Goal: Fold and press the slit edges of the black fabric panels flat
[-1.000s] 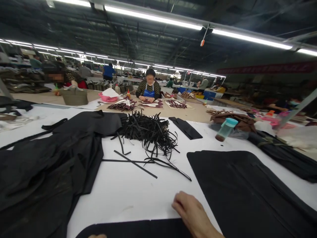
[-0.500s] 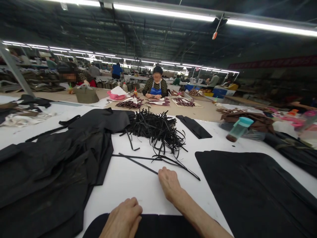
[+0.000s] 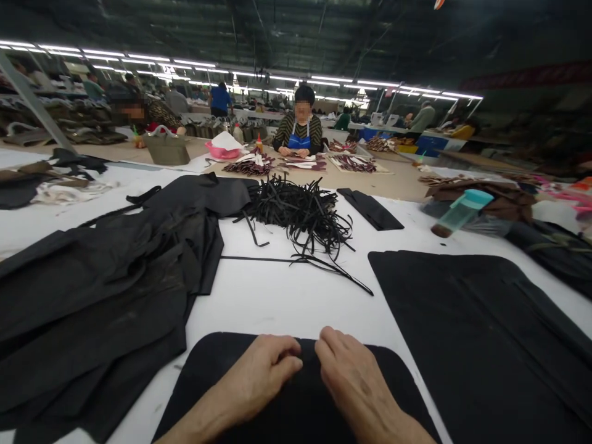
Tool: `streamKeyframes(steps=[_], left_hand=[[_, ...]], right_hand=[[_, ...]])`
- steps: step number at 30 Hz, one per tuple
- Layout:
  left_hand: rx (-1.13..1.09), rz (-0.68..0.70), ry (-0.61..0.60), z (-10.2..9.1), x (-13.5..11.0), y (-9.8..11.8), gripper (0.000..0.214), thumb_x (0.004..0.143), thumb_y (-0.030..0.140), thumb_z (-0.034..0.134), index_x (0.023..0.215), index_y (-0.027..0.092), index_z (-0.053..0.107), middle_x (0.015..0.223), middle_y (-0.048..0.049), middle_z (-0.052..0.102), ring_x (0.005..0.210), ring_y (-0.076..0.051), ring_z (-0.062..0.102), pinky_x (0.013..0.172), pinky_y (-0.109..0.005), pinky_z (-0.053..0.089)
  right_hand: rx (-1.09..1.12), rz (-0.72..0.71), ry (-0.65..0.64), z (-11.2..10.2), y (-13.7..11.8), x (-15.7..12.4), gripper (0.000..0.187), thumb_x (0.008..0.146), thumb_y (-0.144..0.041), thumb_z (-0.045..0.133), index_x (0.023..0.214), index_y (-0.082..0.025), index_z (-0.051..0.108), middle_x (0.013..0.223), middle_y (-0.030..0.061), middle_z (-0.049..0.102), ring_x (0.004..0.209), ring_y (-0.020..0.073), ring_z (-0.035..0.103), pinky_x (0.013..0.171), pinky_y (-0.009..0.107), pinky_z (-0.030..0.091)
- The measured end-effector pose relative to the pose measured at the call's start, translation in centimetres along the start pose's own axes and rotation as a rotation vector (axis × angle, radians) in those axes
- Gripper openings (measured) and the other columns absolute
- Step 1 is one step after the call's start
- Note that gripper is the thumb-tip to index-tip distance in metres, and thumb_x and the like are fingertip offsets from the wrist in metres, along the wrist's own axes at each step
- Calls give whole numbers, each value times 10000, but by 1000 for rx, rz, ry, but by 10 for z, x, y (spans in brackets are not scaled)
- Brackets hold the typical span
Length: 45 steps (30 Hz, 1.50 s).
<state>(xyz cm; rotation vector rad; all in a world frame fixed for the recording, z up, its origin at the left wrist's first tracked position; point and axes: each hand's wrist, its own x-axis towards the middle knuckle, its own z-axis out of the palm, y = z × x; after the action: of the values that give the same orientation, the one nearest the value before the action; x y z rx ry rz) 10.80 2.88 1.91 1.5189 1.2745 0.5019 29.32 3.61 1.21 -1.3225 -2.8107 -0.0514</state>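
A black fabric piece (image 3: 203, 376) with rounded corners lies at the table's near edge. My left hand (image 3: 259, 376) and my right hand (image 3: 351, 382) rest on it side by side, fingers curled down and almost touching at its far edge. Both seem to pinch the fabric there. Anything thin under the fingertips is lost, black against black. Beyond the hands, a heap of thin black strips (image 3: 300, 213) sits on the white table (image 3: 287, 296). One loose strip (image 3: 259, 259) lies flat across in front of it.
A pile of black cloth (image 3: 102, 290) fills the left side. A large flat black panel (image 3: 472, 320) covers the right. Farther back lie a small black piece (image 3: 370, 209) and a tipped bottle with a teal cap (image 3: 460, 213). A person (image 3: 300, 132) works at the table opposite.
My right hand reached out to a diagonal loose strip, then drew back to the near fabric piece. That strip no longer lies on the table. My left hand came up beside the right.
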Motion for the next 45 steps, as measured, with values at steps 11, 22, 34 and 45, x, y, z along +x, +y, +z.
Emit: streamKeyframes(steps=[11,22,34,45], left_hand=[[-242,-192,-137,28,-13,-12,157,768,302,445,689,173,486,530,76,349,454,-69,267,425,-216,180],[149,8,-42,35,-24,-4,204,835,251,392,679,199,511,636,42,488,632,-122,449,592,-236,289],[12,-269,-55,-23,-45,-34,142,700,278,487,703,170,580,589,57,399,592,-117,360,546,-237,259],[-32,-301,356,-28,-29,-58,180,659,350,507,614,176,495,535,47,437,534,-121,402,513,-242,279]], right_hand=[[1064,362,-139,2,5,-50,347,795,-180,484,1130,-270,493,1010,-12,570,892,164,534,790,247,413],[1464,503,-245,10,7,-57,176,759,-311,547,831,-166,616,583,-52,426,550,122,395,516,220,300],[1146,685,-148,23,65,-89,373,823,-521,465,689,-187,559,615,-14,444,561,154,399,519,244,316],[1004,892,-108,40,76,-82,448,624,-657,542,643,-219,634,533,13,443,531,199,422,495,283,345]])
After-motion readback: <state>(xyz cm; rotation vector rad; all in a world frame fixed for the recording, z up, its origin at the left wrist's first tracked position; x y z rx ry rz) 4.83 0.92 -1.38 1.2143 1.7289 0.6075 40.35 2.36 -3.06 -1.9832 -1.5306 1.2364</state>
